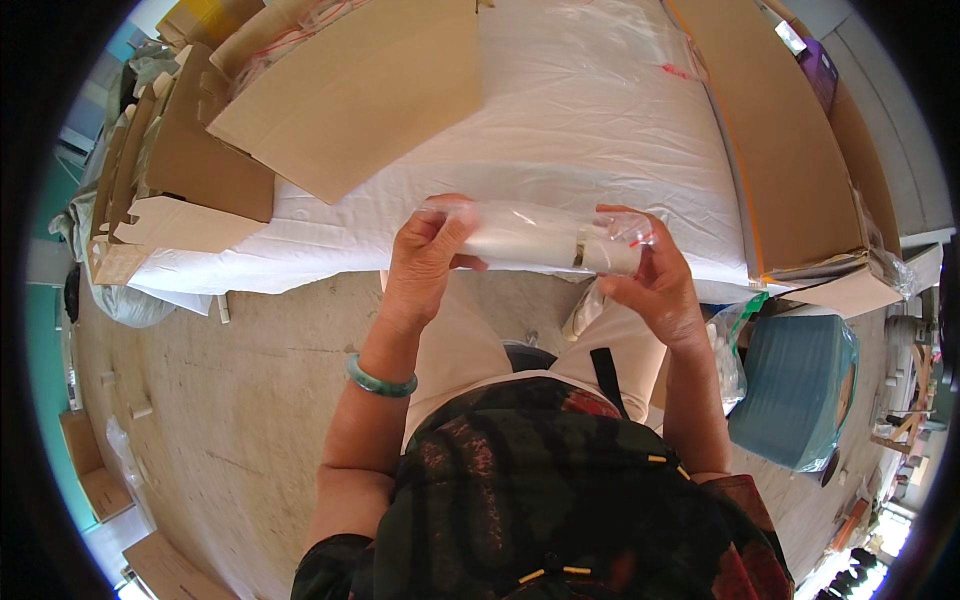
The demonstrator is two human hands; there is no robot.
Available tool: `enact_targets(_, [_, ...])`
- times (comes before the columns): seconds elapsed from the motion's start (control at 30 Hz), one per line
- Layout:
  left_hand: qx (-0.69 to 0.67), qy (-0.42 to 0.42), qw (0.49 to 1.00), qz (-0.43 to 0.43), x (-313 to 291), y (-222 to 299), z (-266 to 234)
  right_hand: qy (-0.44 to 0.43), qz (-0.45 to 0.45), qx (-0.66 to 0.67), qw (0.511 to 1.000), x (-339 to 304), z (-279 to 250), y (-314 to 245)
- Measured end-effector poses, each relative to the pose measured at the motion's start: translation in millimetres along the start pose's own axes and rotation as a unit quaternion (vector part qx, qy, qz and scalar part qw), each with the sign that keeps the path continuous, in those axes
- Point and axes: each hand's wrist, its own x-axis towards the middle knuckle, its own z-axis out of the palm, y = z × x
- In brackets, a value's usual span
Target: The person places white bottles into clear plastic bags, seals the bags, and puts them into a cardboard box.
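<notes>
A white tube-shaped item in a clear plastic bag (525, 238) is held level in front of me, just above the near edge of the white-covered table (620, 130). A small gold-and-dark band shows on it toward its right end, and a bit of red is on the bag there. My left hand (425, 255) is closed round the left end, thumb in front. At the other end, the fingers and thumb of my right hand (655, 280) grip the bag from above and below.
Open cardboard boxes (200, 150) stand on the table's left, with a large flap (360, 100) reaching over the cloth. Another long carton (790, 150) lines the right side. Clear bags (640, 40) lie at the back. A blue-green wrapped block (795, 390) stands low on my right.
</notes>
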Motion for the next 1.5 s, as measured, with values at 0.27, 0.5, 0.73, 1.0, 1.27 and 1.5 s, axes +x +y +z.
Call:
enact_targets(0.27, [0.0,-0.124,0.992,0.011,-6,18,-15,0.034,0.067,0.01,0.997,0,-6,8])
enact_targets(0.5, [-0.009,-0.063,0.997,0.033,-5,22,-9,-0.057,0.022,0.101,0.993,2,-1,2])
enact_targets(0.73, [0.045,-0.071,0.996,0.037,2,20,-23,-0.014,-0.024,-0.005,1.0,6,-1,5])
enact_targets(1.0, [0.2,-0.258,0.945,-0.003,-14,37,-3,-0.029,-0.012,-0.113,0.993,14,14,-28])
enact_targets(1.27, [0.313,-0.185,0.907,0.212,-24,31,34,-0.052,-0.086,-0.326,0.94,24,52,-51])
enact_targets(1.5, [0.398,-0.102,0.829,0.379,-32,73,34,-0.084,-0.094,-0.093,0.988,35,62,-58])
